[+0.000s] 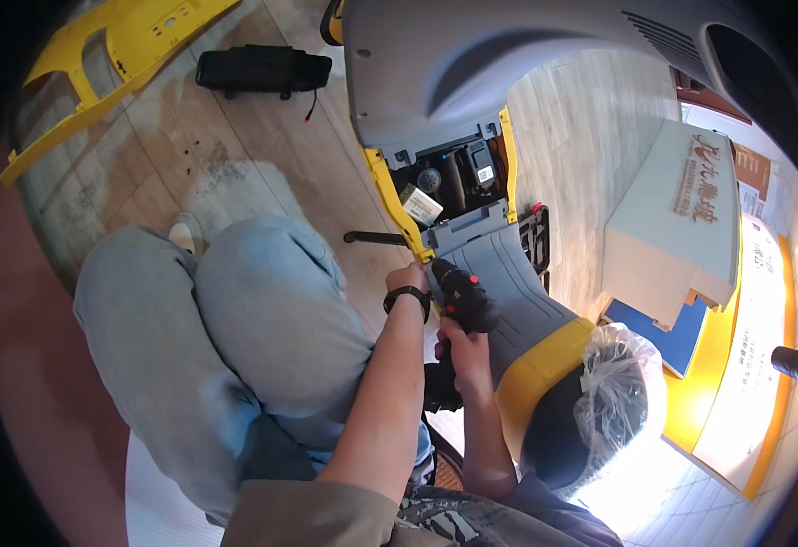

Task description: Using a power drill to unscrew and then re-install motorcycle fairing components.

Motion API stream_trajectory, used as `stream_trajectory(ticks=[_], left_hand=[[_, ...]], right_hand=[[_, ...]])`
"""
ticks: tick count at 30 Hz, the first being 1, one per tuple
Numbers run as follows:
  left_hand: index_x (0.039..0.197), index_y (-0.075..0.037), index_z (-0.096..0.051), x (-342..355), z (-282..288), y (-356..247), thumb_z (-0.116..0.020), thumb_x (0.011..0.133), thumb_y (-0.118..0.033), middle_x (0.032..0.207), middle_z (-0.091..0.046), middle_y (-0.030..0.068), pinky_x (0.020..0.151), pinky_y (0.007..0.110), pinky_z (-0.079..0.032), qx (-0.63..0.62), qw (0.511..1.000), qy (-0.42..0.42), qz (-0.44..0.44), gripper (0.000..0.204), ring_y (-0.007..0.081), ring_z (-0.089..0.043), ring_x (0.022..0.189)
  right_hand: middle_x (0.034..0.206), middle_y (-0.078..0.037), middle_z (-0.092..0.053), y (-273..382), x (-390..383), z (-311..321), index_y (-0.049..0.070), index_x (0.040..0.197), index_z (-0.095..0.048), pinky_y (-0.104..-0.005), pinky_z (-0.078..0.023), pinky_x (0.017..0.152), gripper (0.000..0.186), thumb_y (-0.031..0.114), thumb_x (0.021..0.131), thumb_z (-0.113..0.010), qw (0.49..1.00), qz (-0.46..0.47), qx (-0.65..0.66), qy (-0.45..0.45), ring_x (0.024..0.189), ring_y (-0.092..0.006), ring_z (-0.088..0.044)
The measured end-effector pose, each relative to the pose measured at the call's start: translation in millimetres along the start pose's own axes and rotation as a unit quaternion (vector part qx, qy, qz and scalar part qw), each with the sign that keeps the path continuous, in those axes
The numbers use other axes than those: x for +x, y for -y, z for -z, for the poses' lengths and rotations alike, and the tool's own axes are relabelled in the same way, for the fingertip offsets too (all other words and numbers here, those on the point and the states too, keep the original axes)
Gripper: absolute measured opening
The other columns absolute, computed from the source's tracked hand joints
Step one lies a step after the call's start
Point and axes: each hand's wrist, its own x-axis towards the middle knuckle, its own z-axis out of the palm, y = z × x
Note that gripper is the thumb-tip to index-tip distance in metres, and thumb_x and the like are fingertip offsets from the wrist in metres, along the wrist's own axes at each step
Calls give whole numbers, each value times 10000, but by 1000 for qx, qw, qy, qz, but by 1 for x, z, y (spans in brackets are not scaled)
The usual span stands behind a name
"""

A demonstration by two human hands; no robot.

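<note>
In my right hand (466, 354) is a black cordless drill (461, 294) with red marks, gripped by its handle. Its front end points up and left at the lower end of a yellow side trim (395, 202) on a grey and yellow electric scooter (531, 305). Right beside that tip, my left hand (404, 277) is closed against the trim; its fingertips are partly hidden, so what they pinch is unclear. A black band circles the left wrist. Ahead of the hands, an uncovered bay (454, 208) in the scooter shows black parts, wiring and a pale labelled box (421, 205).
On the floor at far left lie a yellow body panel (98, 105) and a black case (264, 71) with a short cable. The scooter's seat (554, 428) has clear plastic (619, 383) over it. A large white box (672, 219) stands to the right.
</note>
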Motion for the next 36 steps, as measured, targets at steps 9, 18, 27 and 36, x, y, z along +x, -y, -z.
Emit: stream_trajectory(ticks=[9,18,27,36], left_hand=[[897,20,-703,-4,16,-4,-516,852,-197,843,-686,198,709,404,-501,26,998,-45,-48,290,318,-671,791],[969,-4,-710,23,0,22,-594,847,-137,927,-697,183,781,351,-502,8,986,23,-166,214,275,-675,883],[995,-50,-721,29,-4,27,-609,849,-134,867,-708,101,611,290,-499,44,981,39,-186,202,177,-658,721],[1024,-65,-715,30,-6,27,-580,884,-171,895,-708,96,588,292,-501,60,978,41,-197,221,180,-660,727]], right_hand=[[688,-37,-523,6,1,3,38,977,-557,-271,-406,473,162,119,842,-594,999,-30,-25,-22,518,-131,-502],[669,-35,-515,6,-4,4,41,960,-546,-266,-397,447,127,82,845,-578,999,-48,-9,-21,497,-131,-491],[691,-40,-532,-6,-4,5,36,1032,-559,-275,-415,475,203,112,845,-588,999,-33,-22,-18,512,-134,-500],[692,-38,-529,-8,-1,6,31,1032,-561,-273,-409,479,213,113,837,-590,999,-30,-12,-15,513,-132,-495]])
